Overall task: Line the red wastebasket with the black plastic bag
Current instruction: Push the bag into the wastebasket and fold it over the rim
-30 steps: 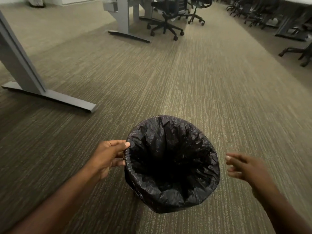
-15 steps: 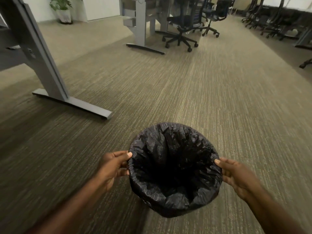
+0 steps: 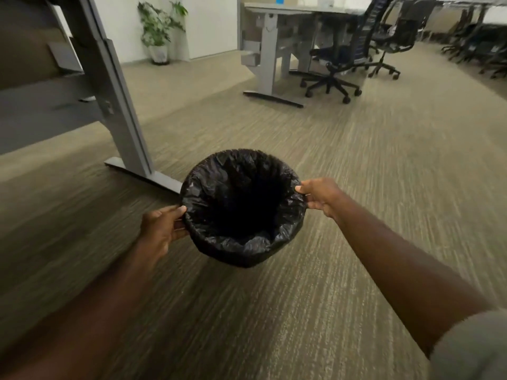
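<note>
The black plastic bag (image 3: pixel 241 204) lies inside the wastebasket and is folded over its rim, so none of the red shows. The round mouth faces up at me. My left hand (image 3: pixel 160 229) grips the covered rim on the left side, thumb on top. My right hand (image 3: pixel 319 196) grips the covered rim on the right side. The basket sits between both hands above the carpet; its bottom is hidden, so I cannot tell whether it touches the floor.
A grey desk leg and foot (image 3: pixel 129 149) stands just left of and behind the basket. Another desk (image 3: pixel 267 50) and black office chairs (image 3: pixel 337 69) are farther back. A potted plant (image 3: pixel 157 31) stands by the white wall. Carpet stretches to the right.
My right hand came in from the right and closed on the bag-covered rim. The view lifted and turned toward the desks, and the basket now sits closer to the desk foot.
</note>
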The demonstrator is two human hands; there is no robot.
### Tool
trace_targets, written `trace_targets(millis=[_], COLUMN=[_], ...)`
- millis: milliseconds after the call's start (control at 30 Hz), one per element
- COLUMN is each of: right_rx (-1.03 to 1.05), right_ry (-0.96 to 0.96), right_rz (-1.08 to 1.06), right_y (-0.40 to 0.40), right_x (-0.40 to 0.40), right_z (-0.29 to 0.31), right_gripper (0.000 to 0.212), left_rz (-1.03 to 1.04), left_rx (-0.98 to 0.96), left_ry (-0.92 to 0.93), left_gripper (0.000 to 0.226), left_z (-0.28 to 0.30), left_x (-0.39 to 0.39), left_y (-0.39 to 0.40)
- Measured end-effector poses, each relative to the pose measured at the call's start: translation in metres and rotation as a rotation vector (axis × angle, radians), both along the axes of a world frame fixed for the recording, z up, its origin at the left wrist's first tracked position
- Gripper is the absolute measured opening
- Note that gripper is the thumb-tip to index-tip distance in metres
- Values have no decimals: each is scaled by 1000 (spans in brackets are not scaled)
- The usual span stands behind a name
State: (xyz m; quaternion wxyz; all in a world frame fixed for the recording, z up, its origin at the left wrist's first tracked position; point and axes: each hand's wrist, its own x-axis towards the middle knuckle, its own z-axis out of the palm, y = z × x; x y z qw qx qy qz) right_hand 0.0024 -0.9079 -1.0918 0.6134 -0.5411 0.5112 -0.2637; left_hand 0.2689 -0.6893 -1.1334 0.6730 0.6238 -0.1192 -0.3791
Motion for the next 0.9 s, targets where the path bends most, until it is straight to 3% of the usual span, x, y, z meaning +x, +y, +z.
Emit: trace_targets(millis=[100,200,433,600,800,900], right_rx=[-17,-25,-25,-30,-47,-80], right_ry=[33,78,88,49,28,75], right_rz=[42,102,63,15,-47,-46], right_y=[-16,-30,-53,-64,-70,-72], right_x=[33,58,84,97,106,108], right_z=[-7,-18,-39,-45,-53,-55], right_gripper=[18,8,23,3,15,4], left_rz=[36,68,86,91,169,171], left_rx=[48,96,179,227,204,236], left_ry=[-43,-83,-105,-119,-66,-131], left_gripper=[13,13,10,6,16,15], left_z=[-3,-7,-16,-21,-33,-37], left_x=[22,42,65,83,89,91], left_y=[-8,-17,-41,-54,-70,-73])
